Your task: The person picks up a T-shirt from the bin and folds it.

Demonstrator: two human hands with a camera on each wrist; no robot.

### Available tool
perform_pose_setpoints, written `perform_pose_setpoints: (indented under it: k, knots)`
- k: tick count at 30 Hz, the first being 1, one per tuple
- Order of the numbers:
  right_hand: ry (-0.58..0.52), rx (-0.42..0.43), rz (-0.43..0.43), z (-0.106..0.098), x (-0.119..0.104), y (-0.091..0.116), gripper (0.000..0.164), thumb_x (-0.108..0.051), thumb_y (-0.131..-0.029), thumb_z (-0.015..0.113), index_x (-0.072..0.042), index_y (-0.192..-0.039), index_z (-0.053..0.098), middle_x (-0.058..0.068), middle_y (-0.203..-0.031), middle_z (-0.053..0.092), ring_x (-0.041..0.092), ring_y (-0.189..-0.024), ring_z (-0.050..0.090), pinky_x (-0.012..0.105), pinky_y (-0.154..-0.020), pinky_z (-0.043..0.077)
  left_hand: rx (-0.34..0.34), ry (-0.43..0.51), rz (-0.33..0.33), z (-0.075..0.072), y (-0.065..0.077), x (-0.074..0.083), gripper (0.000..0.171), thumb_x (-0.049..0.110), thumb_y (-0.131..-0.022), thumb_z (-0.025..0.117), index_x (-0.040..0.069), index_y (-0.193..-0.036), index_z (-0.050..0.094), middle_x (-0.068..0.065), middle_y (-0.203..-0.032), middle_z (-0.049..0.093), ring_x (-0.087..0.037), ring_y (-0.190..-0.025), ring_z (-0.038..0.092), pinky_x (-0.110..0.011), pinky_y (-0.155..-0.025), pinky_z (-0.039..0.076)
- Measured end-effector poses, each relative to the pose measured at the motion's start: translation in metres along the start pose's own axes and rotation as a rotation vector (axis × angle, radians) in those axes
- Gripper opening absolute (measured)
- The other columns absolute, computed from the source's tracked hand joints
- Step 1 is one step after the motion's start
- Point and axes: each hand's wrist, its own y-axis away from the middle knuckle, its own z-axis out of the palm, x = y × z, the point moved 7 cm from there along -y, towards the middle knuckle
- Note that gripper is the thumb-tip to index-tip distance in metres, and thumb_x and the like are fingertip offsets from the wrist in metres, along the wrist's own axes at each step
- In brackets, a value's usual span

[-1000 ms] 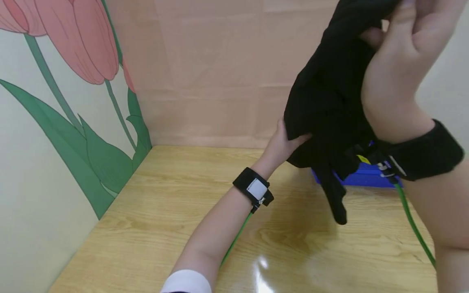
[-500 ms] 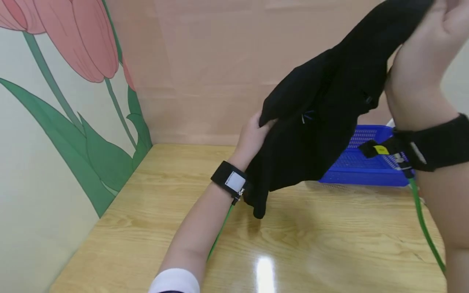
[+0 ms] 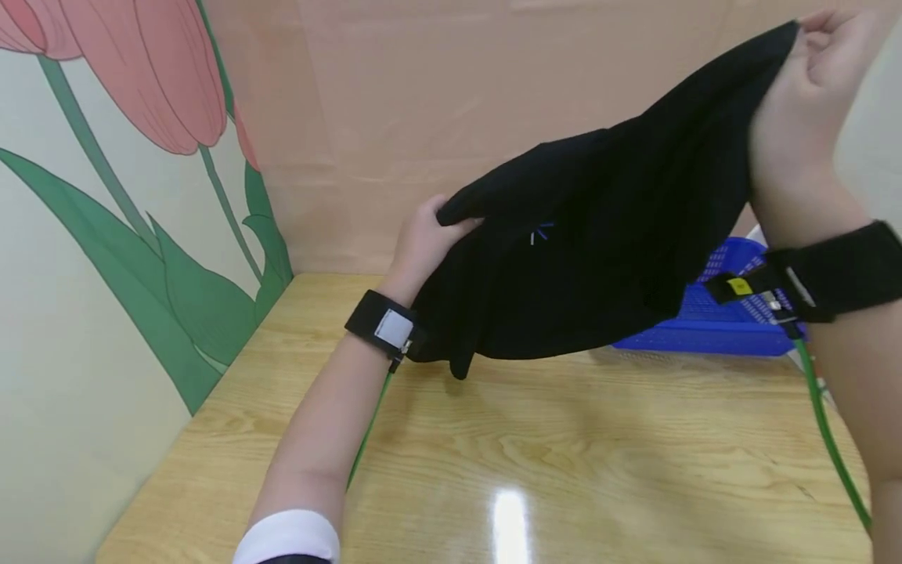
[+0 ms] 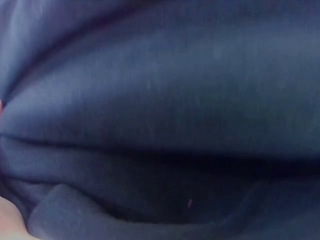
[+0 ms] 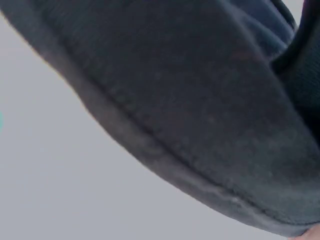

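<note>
A black garment (image 3: 599,243) with a small blue-and-white mark hangs stretched between both hands above the table. My left hand (image 3: 430,239) pinches its left upper edge, the thumb in front. Higher up at the right, my right hand (image 3: 810,110) grips the other corner with curled fingers. Dark folds of the garment (image 4: 175,100) fill the left wrist view, with bits of the hand at its left edge. A stitched hem of the garment (image 5: 165,100) crosses the right wrist view, and a fingertip shows at the bottom right corner. Its exact kind is hidden by the folds.
A blue plastic basket (image 3: 712,337) stands at the back right of the wooden table (image 3: 564,454), partly behind the garment and right wrist. A pinkish sheet (image 3: 395,117) covers the back. The left wall (image 3: 84,313) bears painted tulips. Green cables run from both wrist straps.
My left hand has moved left with its edge of the garment, and my right hand has moved right. The bunched garment has spread out between them, showing its small mark and more of the basket.
</note>
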Motion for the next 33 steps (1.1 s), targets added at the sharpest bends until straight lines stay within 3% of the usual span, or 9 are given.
perform_pose_setpoints:
  k: [2,7,14,17,21,24,29,33]
  knots:
    - [0.056,-0.013,-0.005,0.002,0.005,0.0,0.021,-0.003,-0.103,0.033,-0.019,-0.094,0.043,-0.005,-0.089,0.038,0.001,-0.091,0.044,0.011,-0.088,0.029,-0.011,-0.038,-0.005,-0.009,0.001,-0.002,0.036,0.037,-0.085,0.076,0.009,-0.102,0.061,-0.003,-0.092,0.059,-0.017,-0.083,0.055,-0.03,-0.074,0.046]
    - [0.064,-0.056,0.037,0.006,0.017,0.001,0.018,-0.005,-0.102,0.035,-0.018,-0.097,0.045,-0.003,-0.078,0.041,0.003,-0.079,0.047,0.016,-0.086,0.033,-0.004,-0.083,-0.007,-0.033,0.002,-0.003,0.035,0.032,-0.081,0.081,0.007,-0.095,0.061,-0.006,-0.088,0.057,-0.02,-0.081,0.053,-0.03,-0.07,0.044]
    - [0.169,-0.065,0.064,0.0,0.027,-0.001,0.02,-0.007,-0.103,0.032,-0.022,-0.103,0.044,-0.006,-0.088,0.041,0.001,-0.083,0.044,0.012,-0.091,0.03,0.021,-0.076,0.079,-0.06,0.002,0.003,0.023,0.023,-0.086,0.078,0.002,-0.088,0.068,-0.007,-0.084,0.061,-0.019,-0.083,0.051,-0.029,-0.073,0.042]
    - [0.169,-0.058,0.07,-0.005,0.03,-0.002,0.019,-0.008,-0.104,0.033,-0.022,-0.103,0.045,-0.006,-0.085,0.042,0.001,-0.081,0.045,0.014,-0.091,0.031,0.055,-0.117,0.107,-0.074,0.004,0.006,0.024,0.024,-0.088,0.075,0.001,-0.084,0.067,-0.007,-0.077,0.055,-0.019,-0.076,0.046,-0.028,-0.068,0.037]
    - [0.131,-0.07,0.097,-0.007,0.034,-0.002,0.017,-0.009,-0.104,0.034,-0.021,-0.103,0.046,-0.006,-0.083,0.045,0.0,-0.084,0.05,0.016,-0.091,0.032,0.087,-0.154,0.104,-0.09,0.008,0.006,0.023,0.025,-0.092,0.07,0.002,-0.093,0.072,-0.008,-0.079,0.056,-0.019,-0.076,0.047,-0.027,-0.068,0.037]
    - [0.111,-0.079,0.113,-0.006,0.034,-0.001,0.016,-0.009,-0.104,0.035,-0.02,-0.104,0.046,-0.005,-0.081,0.046,0.001,-0.082,0.051,0.017,-0.09,0.033,0.096,-0.176,0.089,-0.096,0.009,0.005,0.024,0.026,-0.093,0.068,0.004,-0.101,0.074,-0.007,-0.086,0.061,-0.018,-0.079,0.049,-0.027,-0.07,0.04]
    - [0.081,-0.085,0.113,-0.001,0.027,-0.001,0.015,-0.012,-0.104,0.036,-0.018,-0.109,0.048,-0.004,-0.085,0.047,0.001,-0.083,0.049,0.015,-0.087,0.033,0.1,-0.184,0.072,-0.096,0.008,0.001,0.026,0.03,-0.093,0.069,0.005,-0.1,0.074,-0.007,-0.086,0.063,-0.017,-0.079,0.051,-0.027,-0.071,0.041]
    - [0.047,-0.111,0.139,0.009,0.019,0.006,0.016,-0.015,-0.104,0.038,-0.016,-0.116,0.05,-0.004,-0.089,0.047,0.003,-0.095,0.05,0.01,-0.089,0.032,0.093,-0.155,0.03,-0.092,0.008,-0.012,0.029,0.03,-0.093,0.068,0.003,-0.099,0.072,-0.009,-0.085,0.062,-0.02,-0.079,0.052,-0.028,-0.07,0.041]
